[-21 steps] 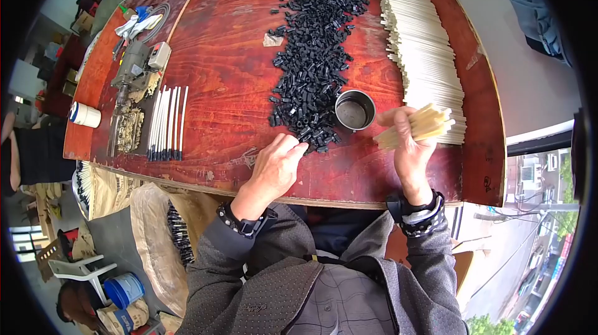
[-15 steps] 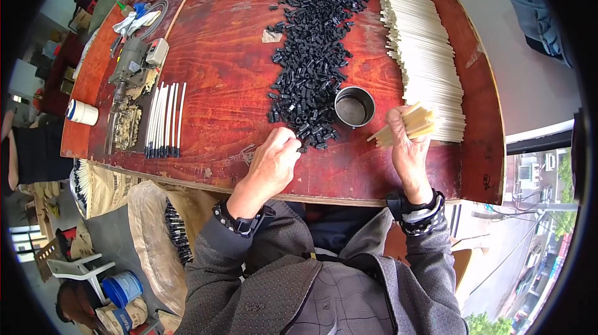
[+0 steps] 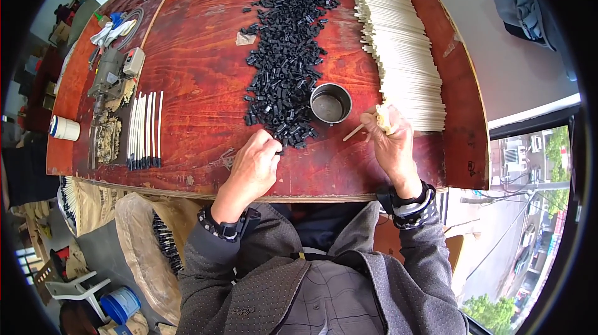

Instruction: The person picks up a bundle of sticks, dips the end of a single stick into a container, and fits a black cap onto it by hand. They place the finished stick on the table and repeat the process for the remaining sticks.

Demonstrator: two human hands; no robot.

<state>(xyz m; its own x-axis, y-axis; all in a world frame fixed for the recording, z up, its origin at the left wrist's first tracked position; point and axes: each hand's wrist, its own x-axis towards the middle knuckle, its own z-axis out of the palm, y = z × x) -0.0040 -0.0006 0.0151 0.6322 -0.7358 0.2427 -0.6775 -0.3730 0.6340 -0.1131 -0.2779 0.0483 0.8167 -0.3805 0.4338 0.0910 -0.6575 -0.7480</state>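
Black caps (image 3: 286, 48); cream sticks (image 3: 402, 55); reddish-brown table (image 3: 199, 67).

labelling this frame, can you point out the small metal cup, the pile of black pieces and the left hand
small metal cup (image 3: 331, 103), head view, on its inner bottom
pile of black pieces (image 3: 288, 42), head view, on the pile's middle
left hand (image 3: 255, 164), head view, on the back of the hand

Looks like a small assembly workshop: worn red plywood bench (image 3: 205, 80), heap of black plastic caps (image 3: 286, 42), stacked white sticks (image 3: 405, 55), bench motor (image 3: 106, 80).
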